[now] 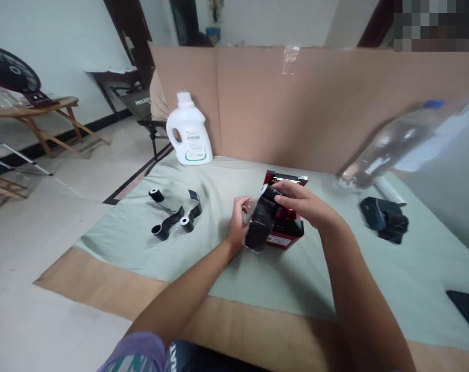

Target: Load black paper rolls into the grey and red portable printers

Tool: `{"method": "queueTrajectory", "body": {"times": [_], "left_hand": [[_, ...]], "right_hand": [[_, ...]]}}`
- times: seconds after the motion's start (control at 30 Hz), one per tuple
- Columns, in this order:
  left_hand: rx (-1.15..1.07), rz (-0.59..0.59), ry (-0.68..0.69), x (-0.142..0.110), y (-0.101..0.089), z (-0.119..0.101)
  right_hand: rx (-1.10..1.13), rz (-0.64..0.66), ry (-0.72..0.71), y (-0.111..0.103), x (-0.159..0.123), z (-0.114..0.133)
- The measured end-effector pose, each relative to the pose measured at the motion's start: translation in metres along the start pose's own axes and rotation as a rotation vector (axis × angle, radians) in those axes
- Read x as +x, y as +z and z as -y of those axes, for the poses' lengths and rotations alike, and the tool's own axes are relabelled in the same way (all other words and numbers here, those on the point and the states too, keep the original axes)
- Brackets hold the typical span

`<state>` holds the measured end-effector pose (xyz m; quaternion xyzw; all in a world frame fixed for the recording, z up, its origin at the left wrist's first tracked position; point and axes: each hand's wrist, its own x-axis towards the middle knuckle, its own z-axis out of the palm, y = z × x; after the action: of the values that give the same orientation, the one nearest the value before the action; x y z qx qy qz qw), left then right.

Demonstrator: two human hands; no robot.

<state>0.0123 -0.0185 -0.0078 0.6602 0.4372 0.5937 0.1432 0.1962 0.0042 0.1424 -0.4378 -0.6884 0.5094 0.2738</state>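
A roll of glossy black strip (261, 227) with a white core is partly unwound in front of me, its loose length hanging down toward me. My right hand (298, 201) grips the rolled upper end, fingers over the top. Beside the lower left edge of the strip is my left hand (240, 222), its fingers curled upward and its palm side against the strip; the thumb is hidden. Directly behind the strip stands a red and black box-like device (286, 240) with a silver bar at its top, partly covered by the roll and my right hand.
More black rolls with unwound strips (174, 219) lie left on the green cloth (219, 279). A white jug (190, 134) stands at the back left, before a cardboard panel (277, 108). Right are a clear plastic bottle (389, 144), a dark pouch-like object (384, 219) and a dark flat object (467, 310).
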Motion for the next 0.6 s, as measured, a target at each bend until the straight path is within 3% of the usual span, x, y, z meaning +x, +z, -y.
{"method": "queueTrajectory", "body": {"times": [0.07, 0.17, 0.33, 0.47, 0.6], "left_hand": [[0.014, -0.066, 0.080, -0.003, 0.000, -0.005], [0.085, -0.087, 0.240, -0.007, -0.001, -0.013], [0.194, 0.082, 0.421, -0.013, -0.003, -0.023], [0.269, 0.245, 0.479, -0.016, -0.003, -0.028], [0.300, 0.281, 0.514, -0.016, -0.002, -0.030]], "right_hand": [[-0.176, 0.011, 0.060, -0.017, -0.002, -0.009], [-0.415, 0.059, 0.075, -0.025, 0.003, -0.022], [-0.658, 0.063, 0.055, -0.010, 0.010, -0.032], [-0.927, 0.019, 0.092, 0.002, 0.011, -0.032], [-1.032, 0.035, 0.105, 0.006, 0.008, -0.027]]}}
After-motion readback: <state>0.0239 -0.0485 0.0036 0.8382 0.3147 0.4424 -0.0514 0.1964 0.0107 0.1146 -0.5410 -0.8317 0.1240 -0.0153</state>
